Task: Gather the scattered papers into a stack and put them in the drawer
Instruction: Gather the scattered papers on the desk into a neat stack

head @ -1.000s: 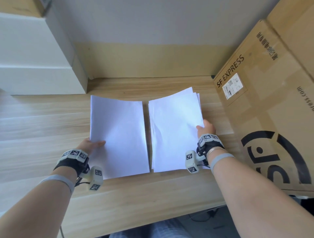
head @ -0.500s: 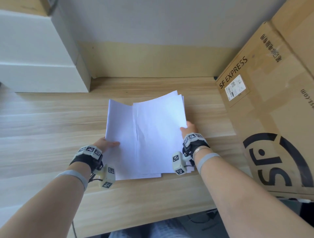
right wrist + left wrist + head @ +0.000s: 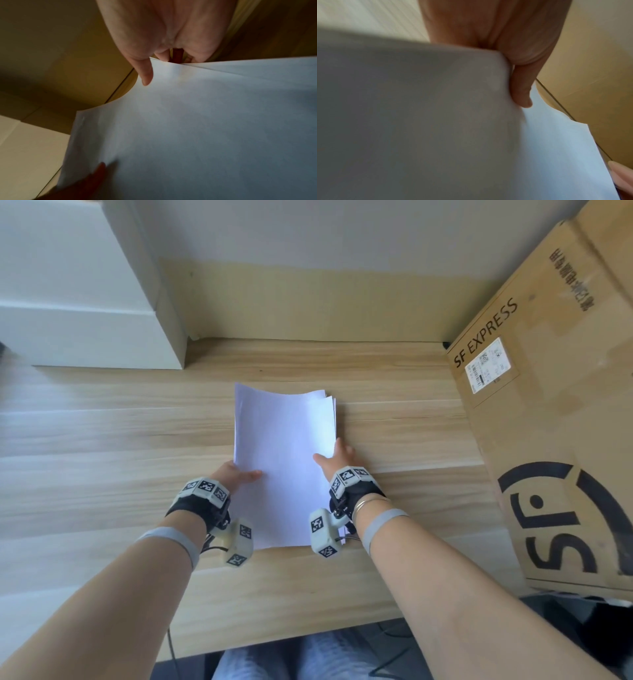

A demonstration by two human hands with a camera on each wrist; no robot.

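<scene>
Left hand pinching the stack's left edge, thumb on top, fingers hidden beneath. Right hand clamped on the right edge the same way, thumb over the top sheet. Papers now one pile, mid-desk, nearer the front edge, far corners slightly fanned. Gathering looks done; squaring up maybe left. White drawer unit at back left corner, cardboard box along the right edge. Stowing not yet begun.

The two separate lots of papers now overlap as one stack at frame centre. The left hand and right hand have closed in, gripping its left and right edges.
</scene>
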